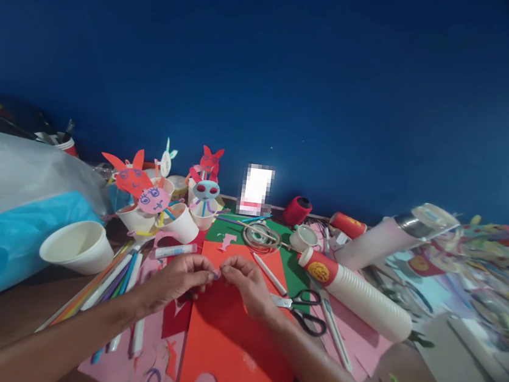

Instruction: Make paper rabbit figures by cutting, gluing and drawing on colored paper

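My left hand [180,280] and my right hand [246,285] meet over a red paper sheet [228,341] at the table's middle. Both hands have their fingertips pinched together on one tiny pale piece [216,274] between them; I cannot make out what it is. A glue stick [175,250] lies just behind my left hand. Black-handled scissors [303,310] lie to the right of my right hand. Several coloured straws and pens [110,288] lie under and left of my left forearm.
Paper-cup animal crafts [161,205] stand at the back left, an empty white cup [78,246] on its side at left. A long stack of white cups [357,292] lies at right, with a tape roll [261,236], red thread spool [297,210] and pink paper [365,345] around.
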Available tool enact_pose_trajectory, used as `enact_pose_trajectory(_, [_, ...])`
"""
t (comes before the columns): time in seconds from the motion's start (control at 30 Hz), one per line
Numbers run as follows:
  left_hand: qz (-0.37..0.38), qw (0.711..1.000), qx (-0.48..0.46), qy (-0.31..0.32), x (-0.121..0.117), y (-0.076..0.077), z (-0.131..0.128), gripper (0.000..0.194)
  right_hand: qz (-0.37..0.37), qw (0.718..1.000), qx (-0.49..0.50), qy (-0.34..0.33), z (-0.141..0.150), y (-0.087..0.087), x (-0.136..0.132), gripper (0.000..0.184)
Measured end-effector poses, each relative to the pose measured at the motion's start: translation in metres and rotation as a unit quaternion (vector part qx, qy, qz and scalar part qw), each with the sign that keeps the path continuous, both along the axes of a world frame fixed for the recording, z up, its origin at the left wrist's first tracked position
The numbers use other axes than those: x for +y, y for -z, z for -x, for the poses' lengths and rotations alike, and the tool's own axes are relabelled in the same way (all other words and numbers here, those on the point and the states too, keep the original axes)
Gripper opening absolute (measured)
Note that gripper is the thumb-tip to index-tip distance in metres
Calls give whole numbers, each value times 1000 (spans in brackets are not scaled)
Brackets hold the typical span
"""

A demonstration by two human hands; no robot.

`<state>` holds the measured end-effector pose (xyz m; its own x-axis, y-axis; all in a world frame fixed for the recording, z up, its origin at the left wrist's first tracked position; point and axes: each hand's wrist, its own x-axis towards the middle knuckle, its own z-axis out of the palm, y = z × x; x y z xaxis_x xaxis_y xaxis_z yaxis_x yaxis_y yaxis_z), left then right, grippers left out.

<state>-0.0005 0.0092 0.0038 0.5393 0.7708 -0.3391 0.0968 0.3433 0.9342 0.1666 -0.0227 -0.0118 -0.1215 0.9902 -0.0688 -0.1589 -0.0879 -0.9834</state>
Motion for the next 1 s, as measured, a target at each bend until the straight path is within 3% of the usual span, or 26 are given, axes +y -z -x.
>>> enact_pose_trajectory(0.23, [2, 1000, 8, -30, 0, 8, 1, 17, -16, 999, -45, 7, 4, -2, -1, 16])
enact_pose_trajectory(0.37, [-5, 999, 25, -25, -1, 4, 0, 18, -20, 996, -86, 18, 3, -6, 2, 16])
enact_pose_trajectory(0.5, [-13, 999, 37, -17, -3, -2, -2, 20, -35, 986, -164, -17, -17, -15, 11, 13])
enact_pose_trajectory(0.67, [-40, 997, 59, 26, -5, -1, -3, 21, -94, 919, -379, -61, -45, -23, 18, 11])
enact_pose_trajectory(0.8, [-40, 994, 93, 51, -8, 0, -3, 22, -103, 886, -442, -94, -46, -22, 15, 10])
enact_pose_trajectory(1.0, [-39, 994, 101, 23, -10, -14, -3, 21, -108, 921, -367, -78, -31, -19, 11, 13])
